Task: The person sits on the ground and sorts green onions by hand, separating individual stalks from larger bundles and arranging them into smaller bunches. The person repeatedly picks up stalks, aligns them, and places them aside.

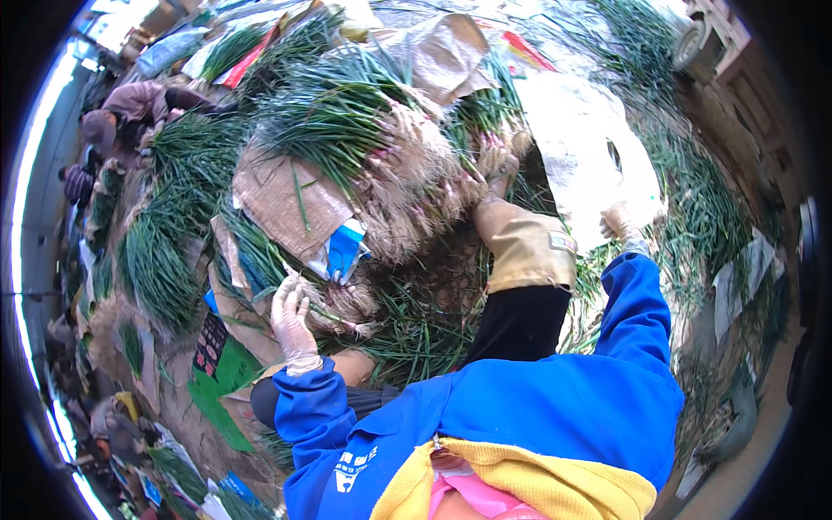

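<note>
My left hand (294, 322), in a pale thin glove, has its fingers curled over a single spring onion (335, 317). Its pinkish bulb end points right, and leaf shows on the hand's other side. Just beyond lie more onions with roots (351, 296), partly under a brown woven sack (292, 201) with a blue-and-white patch. At the right, my gloved right hand (621, 224) is closed at the near edge of a bright white sheet or sack (578, 143); glare hides its surface detail. A large heap of spring onions (338, 110) lies ahead, roots (416, 169) facing right.
Loose leaves (416, 331) cover ground between my legs; my right leg wears a tan cover (530, 250). Left are onion bundles (162, 273), a green printed sack (227, 387) and a bent-over person (130, 110). A wheeled vehicle (692, 45) stands upper right.
</note>
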`<state>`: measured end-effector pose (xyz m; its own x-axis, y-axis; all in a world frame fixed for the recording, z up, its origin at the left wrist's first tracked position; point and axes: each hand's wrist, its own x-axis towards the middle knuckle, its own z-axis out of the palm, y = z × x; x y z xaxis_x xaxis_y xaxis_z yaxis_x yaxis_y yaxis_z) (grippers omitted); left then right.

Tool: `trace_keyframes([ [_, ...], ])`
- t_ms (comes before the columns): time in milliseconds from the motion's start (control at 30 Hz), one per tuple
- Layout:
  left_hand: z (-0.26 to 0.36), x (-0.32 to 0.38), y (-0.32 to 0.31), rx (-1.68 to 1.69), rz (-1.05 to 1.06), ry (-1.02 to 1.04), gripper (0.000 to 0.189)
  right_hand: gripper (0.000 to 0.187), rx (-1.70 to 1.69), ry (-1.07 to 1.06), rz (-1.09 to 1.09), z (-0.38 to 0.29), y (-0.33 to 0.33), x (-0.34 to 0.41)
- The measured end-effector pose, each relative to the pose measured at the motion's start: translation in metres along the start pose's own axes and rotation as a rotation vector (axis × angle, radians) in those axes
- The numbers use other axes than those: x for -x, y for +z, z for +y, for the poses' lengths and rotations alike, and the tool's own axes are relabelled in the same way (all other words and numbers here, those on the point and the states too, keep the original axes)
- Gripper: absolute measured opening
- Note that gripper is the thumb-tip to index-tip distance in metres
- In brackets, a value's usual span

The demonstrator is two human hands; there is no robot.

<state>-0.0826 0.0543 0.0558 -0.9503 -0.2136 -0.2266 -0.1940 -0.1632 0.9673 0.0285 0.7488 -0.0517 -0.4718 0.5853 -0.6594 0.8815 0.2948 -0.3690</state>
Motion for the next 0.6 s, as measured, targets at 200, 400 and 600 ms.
trace_keyframes([
  [200,-0.028,-0.037,0.033,-0.003,-0.143,-0.156,0.029,0.051,0.174,-0.744,0.314,-0.199,-0.011,0.007],
  [400,-0.060,-0.098,0.094,0.023,-0.230,-0.307,0.034,0.075,0.139,-0.971,0.176,-0.392,0.088,0.013],
  [600,-0.084,-0.156,0.125,0.063,-0.196,-0.384,0.049,0.095,-0.349,-0.876,-0.041,-0.446,0.202,0.000],
])
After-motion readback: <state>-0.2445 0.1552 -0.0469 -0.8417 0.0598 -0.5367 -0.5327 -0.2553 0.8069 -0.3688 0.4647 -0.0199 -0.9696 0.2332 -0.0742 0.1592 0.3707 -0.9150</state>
